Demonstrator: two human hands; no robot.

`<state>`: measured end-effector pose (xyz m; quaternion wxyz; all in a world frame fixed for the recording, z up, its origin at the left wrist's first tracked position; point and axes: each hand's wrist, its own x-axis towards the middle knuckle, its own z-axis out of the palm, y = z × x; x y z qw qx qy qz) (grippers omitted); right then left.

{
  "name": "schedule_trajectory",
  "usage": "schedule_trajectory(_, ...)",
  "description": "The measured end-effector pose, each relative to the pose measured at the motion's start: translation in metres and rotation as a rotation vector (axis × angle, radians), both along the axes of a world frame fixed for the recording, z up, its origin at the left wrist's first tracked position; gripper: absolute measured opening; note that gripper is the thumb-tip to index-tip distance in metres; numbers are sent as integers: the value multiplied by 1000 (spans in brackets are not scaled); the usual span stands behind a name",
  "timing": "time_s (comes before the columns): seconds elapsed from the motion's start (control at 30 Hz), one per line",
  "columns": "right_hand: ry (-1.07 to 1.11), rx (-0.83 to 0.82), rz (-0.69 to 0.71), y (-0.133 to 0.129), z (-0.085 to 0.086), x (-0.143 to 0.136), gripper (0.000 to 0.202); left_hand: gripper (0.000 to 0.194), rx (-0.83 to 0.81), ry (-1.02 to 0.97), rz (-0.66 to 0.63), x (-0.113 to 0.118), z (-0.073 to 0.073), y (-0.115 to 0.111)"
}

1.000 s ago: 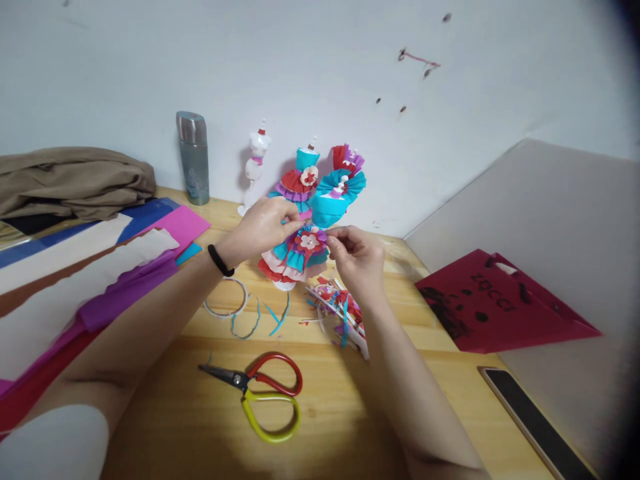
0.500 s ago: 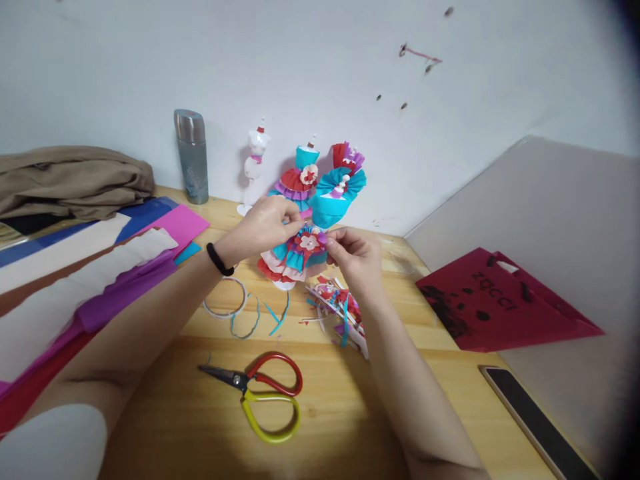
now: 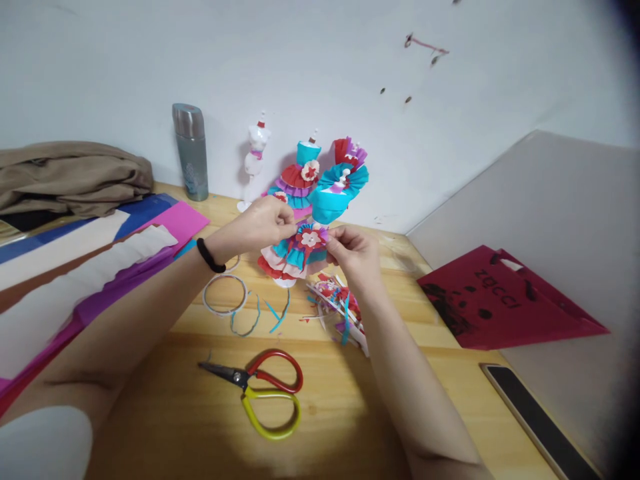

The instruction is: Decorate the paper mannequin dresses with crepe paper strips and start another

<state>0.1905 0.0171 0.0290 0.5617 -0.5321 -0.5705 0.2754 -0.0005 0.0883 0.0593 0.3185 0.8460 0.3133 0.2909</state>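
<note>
A small mannequin wears a crepe-paper dress with a turquoise bodice and a ruffled skirt in turquoise, pale pink and red. At its waist sits a layered paper flower with a pale centre, red petals and a pleated turquoise and purple edge. My left hand is at the flower's left edge, thumb and fingers closed together; what they pinch is hidden. From the right, my right hand pinches the flower's purple edge between thumb and forefinger.
Behind stand a bare mannequin and another dressed one. Scissors, a white ring and paper scraps lie in front. Coloured paper sheets and a bottle are left; a red bag and phone right.
My left hand has shifted slightly left and down, uncovering a small flower on the dress behind. My right hand keeps its pinch at the paper flower's edge.
</note>
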Motion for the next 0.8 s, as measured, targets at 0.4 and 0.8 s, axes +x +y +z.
schedule_trajectory(0.4,-8,14,-30,0,0,1,37,17,-336,7,-55,-6,-9,-2)
schedule_trajectory(0.8,-47,33,-25,-2,-7,2,42,29,-182,113,-75,-15,-13,-11)
